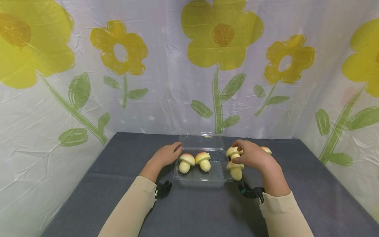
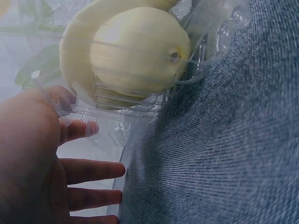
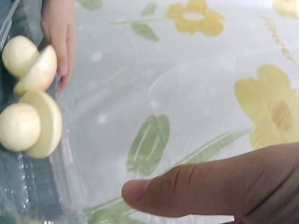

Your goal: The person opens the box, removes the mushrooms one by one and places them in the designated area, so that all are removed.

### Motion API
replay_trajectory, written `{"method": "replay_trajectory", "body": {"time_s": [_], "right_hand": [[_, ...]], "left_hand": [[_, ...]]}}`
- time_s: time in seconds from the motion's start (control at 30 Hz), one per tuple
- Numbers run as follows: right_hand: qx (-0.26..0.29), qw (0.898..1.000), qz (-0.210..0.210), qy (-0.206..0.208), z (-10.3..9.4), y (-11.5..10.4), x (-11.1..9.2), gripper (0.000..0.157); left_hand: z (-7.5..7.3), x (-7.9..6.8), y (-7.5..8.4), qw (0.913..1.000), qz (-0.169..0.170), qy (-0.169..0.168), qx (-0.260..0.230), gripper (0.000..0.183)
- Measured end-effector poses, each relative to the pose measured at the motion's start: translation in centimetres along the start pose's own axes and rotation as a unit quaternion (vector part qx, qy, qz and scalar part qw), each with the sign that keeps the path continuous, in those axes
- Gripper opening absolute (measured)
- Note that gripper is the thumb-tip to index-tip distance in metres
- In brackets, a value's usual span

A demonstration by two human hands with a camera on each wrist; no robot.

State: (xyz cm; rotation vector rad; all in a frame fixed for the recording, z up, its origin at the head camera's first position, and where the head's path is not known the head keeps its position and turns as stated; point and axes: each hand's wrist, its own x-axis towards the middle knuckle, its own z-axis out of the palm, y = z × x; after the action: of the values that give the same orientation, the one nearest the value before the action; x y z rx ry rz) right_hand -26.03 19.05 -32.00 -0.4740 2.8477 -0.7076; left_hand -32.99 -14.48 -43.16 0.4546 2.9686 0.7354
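A clear plastic clamshell box (image 1: 217, 171) sits on the table with its lid (image 1: 201, 142) raised at the back. Two toy mushrooms stand inside, a left one (image 1: 185, 163) and one beside it (image 1: 203, 161). My left hand (image 1: 167, 155) is at the box's left side; its thumb and index finger overlap the clear rim in the left wrist view, other fingers straight. My right hand (image 1: 254, 154) reaches over two mushrooms at the box's right edge, a rear one (image 1: 233, 152) and a front one (image 1: 236, 171). Its thumb (image 3: 173, 191) stretches out straight, touching no mushroom in the right wrist view.
Another mushroom (image 1: 266, 150) shows partly behind my right hand. A dark grey cloth (image 1: 204, 210) covers the table. A flowered curtain (image 1: 165, 108) hangs around the back and sides. Each wrist wears a black strap, one on the left (image 1: 164, 188) and one on the right (image 1: 251, 191).
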Motion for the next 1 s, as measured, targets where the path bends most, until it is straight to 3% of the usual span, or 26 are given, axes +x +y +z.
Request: {"method": "replay_trajectory", "body": {"time_s": [0.4, 0.73, 1.0], "right_hand": [[-0.002, 0.996, -0.074, 0.039, 1.1, -2.4, -0.2, 0.060], [-0.002, 0.995, -0.091, 0.033, 4.8, -3.6, 1.5, 0.065], [-0.033, 0.996, -0.073, 0.037, 8.3, -3.4, 3.5, 0.071]], "left_hand": [[0.2, 0.2, -0.3, 1.0000, -0.003, -0.001, 0.001, 0.054], [0.4, 0.0, -0.1, 1.0000, -0.007, 0.000, -0.002, 0.053], [0.3, 0.1, -0.1, 1.0000, -0.005, 0.002, -0.002, 0.054]]}}
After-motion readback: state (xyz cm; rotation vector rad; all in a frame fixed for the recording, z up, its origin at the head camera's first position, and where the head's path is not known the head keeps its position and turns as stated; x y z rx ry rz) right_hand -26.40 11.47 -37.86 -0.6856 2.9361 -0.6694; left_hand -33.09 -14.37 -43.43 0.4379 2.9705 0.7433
